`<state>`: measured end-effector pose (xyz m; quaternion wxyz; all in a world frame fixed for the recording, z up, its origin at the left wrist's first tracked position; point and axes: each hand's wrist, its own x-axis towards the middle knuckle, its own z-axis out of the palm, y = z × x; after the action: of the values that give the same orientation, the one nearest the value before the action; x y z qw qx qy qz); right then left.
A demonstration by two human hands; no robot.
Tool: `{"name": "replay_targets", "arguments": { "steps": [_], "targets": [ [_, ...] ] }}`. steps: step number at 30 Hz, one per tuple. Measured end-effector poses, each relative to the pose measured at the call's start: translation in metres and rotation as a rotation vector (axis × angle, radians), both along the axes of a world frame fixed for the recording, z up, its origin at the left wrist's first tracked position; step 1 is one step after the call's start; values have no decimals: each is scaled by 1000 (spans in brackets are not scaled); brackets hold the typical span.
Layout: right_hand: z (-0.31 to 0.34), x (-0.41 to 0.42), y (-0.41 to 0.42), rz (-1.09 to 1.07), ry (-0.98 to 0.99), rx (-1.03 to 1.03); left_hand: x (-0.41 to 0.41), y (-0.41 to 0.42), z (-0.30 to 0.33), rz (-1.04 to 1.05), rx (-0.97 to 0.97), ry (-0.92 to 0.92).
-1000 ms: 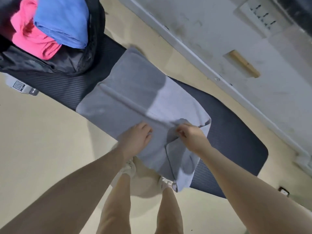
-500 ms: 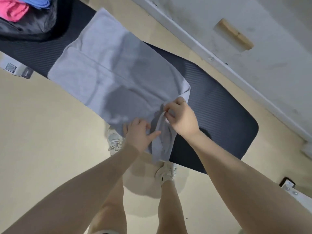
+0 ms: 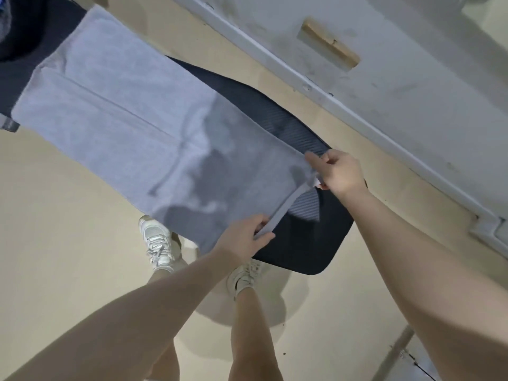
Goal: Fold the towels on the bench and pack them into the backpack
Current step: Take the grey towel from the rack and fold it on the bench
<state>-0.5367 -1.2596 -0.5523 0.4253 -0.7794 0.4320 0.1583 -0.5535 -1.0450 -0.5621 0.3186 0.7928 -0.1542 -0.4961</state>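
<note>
Towel (image 3: 132, 114) is lying spread along the bench (image 3: 310, 237), covering most of its top from upper left of frame toward centre. Bare bench pad is showing only at lower right of centre and in a narrow strip along the towel's far edge. Left hand (image 3: 244, 237) and right hand (image 3: 341, 174) are occupying the towel's near end, pinching its two corners. Wall (image 3: 384, 78) is running diagonally across upper right, with a strip of open floor (image 3: 247, 59) between it and the bench. Floor at left of frame is lying open. Shoes (image 3: 156, 240) are standing just beside the bench's near edge. Dark bag (image 3: 16, 31) is crowding the upper left corner.
</note>
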Motion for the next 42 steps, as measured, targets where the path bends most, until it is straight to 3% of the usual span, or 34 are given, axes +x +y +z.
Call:
{"name": "replay_targets", "arguments": {
  "steps": [4, 6, 9, 11, 14, 17, 21, 26, 32, 37, 42],
  "targets": [
    [-8, -10, -30, 141, 120, -184, -19, -37, -8, -29, -25, 56],
    [-13, -16, -38, 155, 155, -277, -26, -49, -10, -72, -38, 201],
    [-18, -24, -39, 245, 316, -440, -28, -53, -3, -365, 19, 487],
    [-17, -22, -29, 337, 398, -501, -22, -45, 2, -516, 64, 584],
    [-11, -5, 3, 519, 311, -505, 4, -19, 1, -450, 89, 416],
    [-5, 31, 46, 641, 177, -374, 50, 23, -9, -101, 111, 215],
    [6, 95, 113, 679, 8, -228, 132, 93, -7, 145, 248, -55],
    [2, 185, 186, 776, -54, -175, 222, 183, -9, 359, 410, -295],
    [-23, 281, 247, 745, -107, -171, 285, 243, -29, 290, 577, -435],
    [-49, 335, 259, 487, -50, -199, 293, 255, -52, 104, 575, -589],
    [-59, 364, 263, 395, 75, -299, 291, 251, -60, 122, 490, -499]
  ]
}}
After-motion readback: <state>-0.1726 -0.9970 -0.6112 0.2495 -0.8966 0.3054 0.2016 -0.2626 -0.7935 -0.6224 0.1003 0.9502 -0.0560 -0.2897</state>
